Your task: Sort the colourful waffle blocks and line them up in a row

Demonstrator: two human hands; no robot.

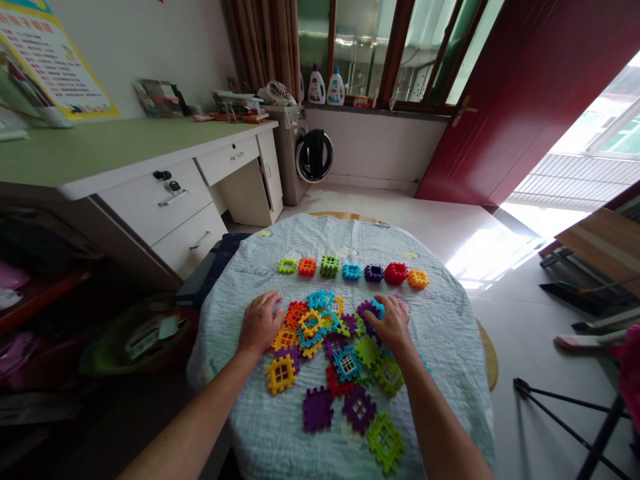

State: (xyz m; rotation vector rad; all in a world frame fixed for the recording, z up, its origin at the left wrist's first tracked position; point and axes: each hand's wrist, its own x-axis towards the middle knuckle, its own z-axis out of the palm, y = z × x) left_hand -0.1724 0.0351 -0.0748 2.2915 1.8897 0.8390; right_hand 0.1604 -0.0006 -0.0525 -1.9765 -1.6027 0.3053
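A loose pile of plastic interlocking building tiles (pixel 347 363), notched at the edges and some with window grids, lies on the cloth-covered table. At its left edge is my left hand (pixel 261 325), fingers curled in; a hint of blue shows at the fingertips, too small to name. My right hand (pixel 393 323) is at the pile's upper right, thumb and fingers closed around a blue tile (pixel 379 308), with a purple tile (pixel 367 309) beside the thumb. Closer to me lie a solid purple tile (pixel 317 409), a purple window tile (pixel 359 409) and a green window tile (pixel 386 442).
Beyond the pile runs a row of tile groups by colour, from a lime group (pixel 287 266) past a green stack (pixel 329 266) and a red group (pixel 396 273) to a yellow group (pixel 419 279). A desk (pixel 150 150) stands left; a tripod leg (pixel 560 398) is at right.
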